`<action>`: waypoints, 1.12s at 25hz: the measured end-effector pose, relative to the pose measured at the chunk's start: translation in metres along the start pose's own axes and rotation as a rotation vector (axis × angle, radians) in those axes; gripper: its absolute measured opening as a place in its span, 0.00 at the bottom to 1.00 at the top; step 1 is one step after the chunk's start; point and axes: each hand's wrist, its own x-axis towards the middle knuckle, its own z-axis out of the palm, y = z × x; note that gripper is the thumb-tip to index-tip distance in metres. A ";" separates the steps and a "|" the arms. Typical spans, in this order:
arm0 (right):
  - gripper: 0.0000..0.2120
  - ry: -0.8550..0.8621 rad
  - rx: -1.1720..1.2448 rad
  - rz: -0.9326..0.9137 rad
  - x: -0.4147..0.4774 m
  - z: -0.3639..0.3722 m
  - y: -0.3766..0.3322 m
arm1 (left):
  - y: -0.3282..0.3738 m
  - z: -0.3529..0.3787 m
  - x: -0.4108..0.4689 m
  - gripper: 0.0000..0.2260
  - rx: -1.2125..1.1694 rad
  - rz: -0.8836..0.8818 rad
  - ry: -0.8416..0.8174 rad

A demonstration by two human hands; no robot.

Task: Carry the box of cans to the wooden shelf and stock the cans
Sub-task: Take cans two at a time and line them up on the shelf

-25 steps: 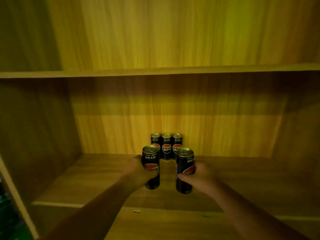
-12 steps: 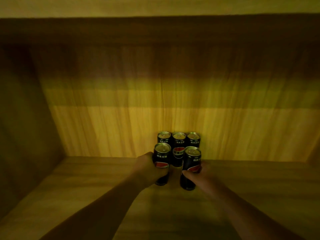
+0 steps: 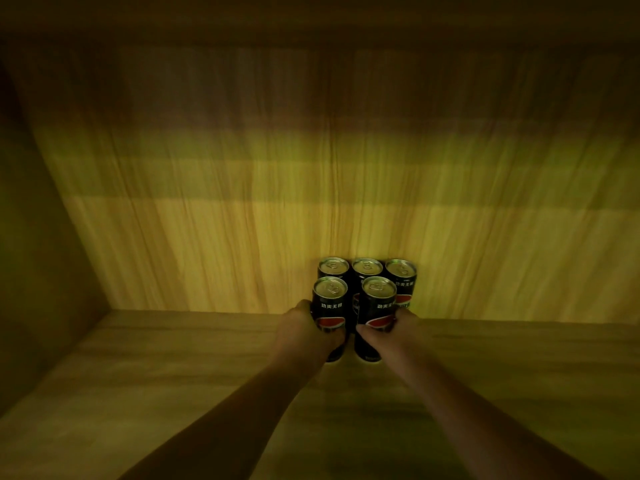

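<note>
Three black cans with red logos stand in a row against the back wall of the wooden shelf: the back left can (image 3: 333, 267), the back middle can (image 3: 367, 268) and the back right can (image 3: 401, 280). Right in front of them, my left hand (image 3: 304, 332) grips a black can (image 3: 329, 306) and my right hand (image 3: 398, 332) grips another black can (image 3: 377, 306). Both held cans are upright, side by side, their bases on or just above the shelf board (image 3: 173, 375). The box is out of view.
The shelf's back panel (image 3: 311, 185) rises behind the cans and a side wall (image 3: 31, 271) closes the left. Bare shelf board stretches to the left and right of the cans.
Both hands have carried their cans deeper into the shelf and lower, up against the back row. The camera has come closer, so the upper shelf has left the view.
</note>
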 end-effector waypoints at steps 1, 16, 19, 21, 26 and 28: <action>0.28 0.002 0.011 -0.007 0.000 0.002 0.001 | 0.000 0.001 0.000 0.24 -0.006 -0.002 0.008; 0.32 0.002 -0.054 -0.096 -0.003 0.011 0.010 | -0.008 0.004 0.003 0.33 0.156 0.080 -0.080; 0.38 -0.049 -0.195 -0.110 -0.009 0.001 0.010 | -0.013 0.000 -0.003 0.36 0.445 0.140 -0.147; 0.44 -0.106 -0.454 -0.111 -0.017 -0.009 0.013 | -0.020 -0.004 -0.010 0.42 0.703 0.204 -0.197; 0.50 -0.166 -0.903 -0.180 -0.052 -0.025 0.021 | -0.025 -0.016 -0.041 0.51 0.941 0.278 -0.243; 0.47 -0.202 -0.946 -0.232 -0.067 -0.032 0.025 | -0.021 -0.021 -0.060 0.50 0.962 0.274 -0.267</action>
